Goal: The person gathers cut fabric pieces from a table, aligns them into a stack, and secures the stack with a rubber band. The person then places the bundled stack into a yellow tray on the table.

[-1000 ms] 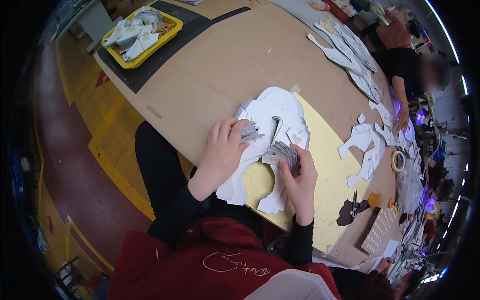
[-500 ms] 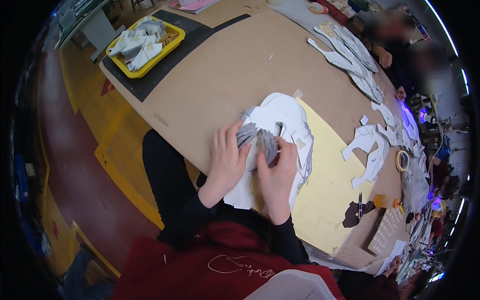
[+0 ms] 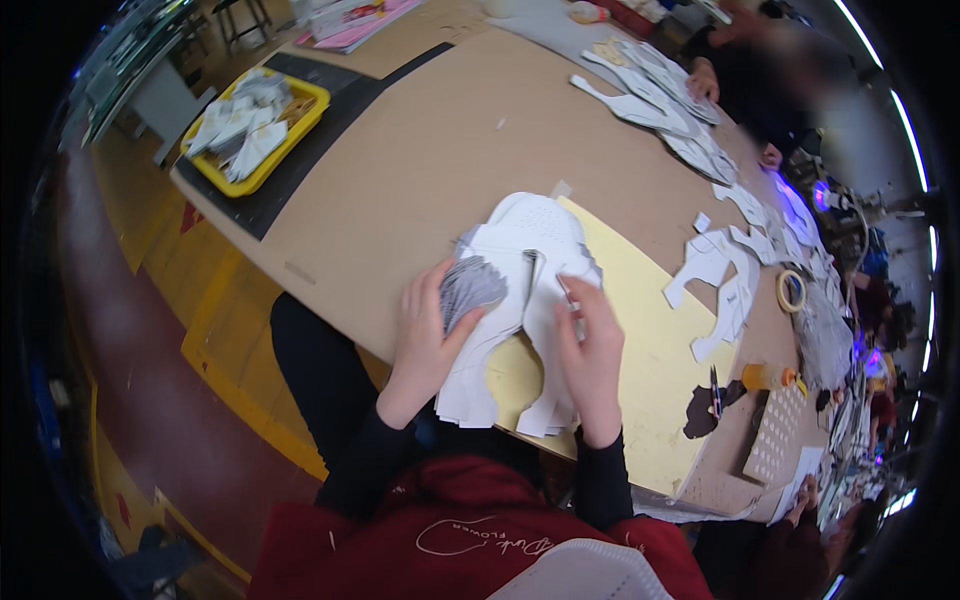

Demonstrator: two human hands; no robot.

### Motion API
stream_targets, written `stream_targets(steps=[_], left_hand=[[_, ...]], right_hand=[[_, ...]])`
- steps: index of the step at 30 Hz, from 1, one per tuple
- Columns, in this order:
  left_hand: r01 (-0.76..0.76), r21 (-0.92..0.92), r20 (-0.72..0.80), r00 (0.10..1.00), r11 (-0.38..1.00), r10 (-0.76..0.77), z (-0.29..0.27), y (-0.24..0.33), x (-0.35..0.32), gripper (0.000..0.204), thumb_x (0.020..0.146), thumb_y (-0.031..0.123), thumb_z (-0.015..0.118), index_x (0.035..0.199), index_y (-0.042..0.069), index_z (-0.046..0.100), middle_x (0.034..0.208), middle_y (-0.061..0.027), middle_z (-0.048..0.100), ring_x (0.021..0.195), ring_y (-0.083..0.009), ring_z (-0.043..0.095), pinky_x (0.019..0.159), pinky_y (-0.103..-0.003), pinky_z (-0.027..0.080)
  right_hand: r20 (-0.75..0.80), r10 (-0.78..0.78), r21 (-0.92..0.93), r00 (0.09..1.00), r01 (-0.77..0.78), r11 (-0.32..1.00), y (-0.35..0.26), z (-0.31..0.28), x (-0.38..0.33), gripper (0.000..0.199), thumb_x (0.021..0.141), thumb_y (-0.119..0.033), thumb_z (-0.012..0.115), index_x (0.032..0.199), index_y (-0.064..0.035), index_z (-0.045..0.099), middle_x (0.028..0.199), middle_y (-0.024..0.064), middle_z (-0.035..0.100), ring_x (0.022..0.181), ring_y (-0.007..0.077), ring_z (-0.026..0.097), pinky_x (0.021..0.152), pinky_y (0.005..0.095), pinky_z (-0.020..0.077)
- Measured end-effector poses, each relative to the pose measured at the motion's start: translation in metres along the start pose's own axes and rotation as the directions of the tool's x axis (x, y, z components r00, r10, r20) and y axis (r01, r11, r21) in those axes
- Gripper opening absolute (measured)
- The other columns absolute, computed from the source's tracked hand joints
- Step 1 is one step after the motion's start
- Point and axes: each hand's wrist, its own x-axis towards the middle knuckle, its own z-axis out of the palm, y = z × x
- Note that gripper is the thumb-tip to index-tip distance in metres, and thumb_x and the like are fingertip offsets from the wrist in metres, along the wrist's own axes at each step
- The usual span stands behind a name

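Note:
A stack of white, horseshoe-shaped cut pieces point(image 3: 540, 220) lies in front of me, its two legs pointing toward my body. On its left side my left hand point(image 3: 424, 335) grips a fanned bundle of grey-edged cut pieces point(image 3: 473, 288), thumb at the near side and fingers along the outer edge. My right hand point(image 3: 592, 350) is over the stack's right leg, thumb and fingers curled toward each other. Something thin shows by its fingertips, too small to name. Whether the right hand touches the stack is unclear.
Beneath the stack lies a yellow sheet point(image 3: 640, 390) on the brown table point(image 3: 400, 170). A yellow tray point(image 3: 257, 183) of bundled pieces stands far left. More white cut pieces point(image 3: 715, 270), a tape roll point(image 3: 791, 291) and a pen point(image 3: 715, 392) lie to the right. Another person point(image 3: 760, 80) is across the table.
My right hand has come away from the grey-edged bundle to the stack's right leg. The bundle now rests fanned at my left hand, and the stack's middle opening shows. The whole view has shifted slightly.

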Motion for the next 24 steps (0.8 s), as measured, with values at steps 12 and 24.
stream_targets(steps=[12, 24], left_hand=[[0.115, -0.156, -0.033, 0.992, 0.981, -0.122, 0.01, 0.002, -0.001, 0.067, 0.092, 0.018, 0.068, 0.145, -0.003, 0.032, 0.139, -0.025, 0.042, 0.131, -0.0385, 0.039, 0.111, -0.046, 0.031], [-0.045, 0.06, 0.063, 0.997, 0.997, 0.041, -0.003, 0.002, -0.007, 0.068, 0.091, 0.019, 0.068, 0.144, -0.003, 0.032, 0.137, -0.0239, 0.042, 0.129, -0.0411, 0.037, 0.111, -0.048, 0.028]], right_hand=[[-0.222, 0.314, 0.254, 0.923, -0.257, 0.933, 0.009, -0.021, 0.01, 0.009, 0.085, -0.006, 0.068, 0.086, 0.0015, 0.063, 0.077, 0.0121, 0.066, 0.063, 0.0197, 0.063, 0.063, 0.0293, 0.0522], [0.073, 0.21, 0.318, 0.975, -0.222, 0.922, -0.035, 0.047, 0.0, 0.02, 0.092, -0.014, 0.064, 0.104, 0.0024, 0.066, 0.077, 0.0152, 0.068, 0.069, 0.0264, 0.069, 0.064, 0.0333, 0.0531]])
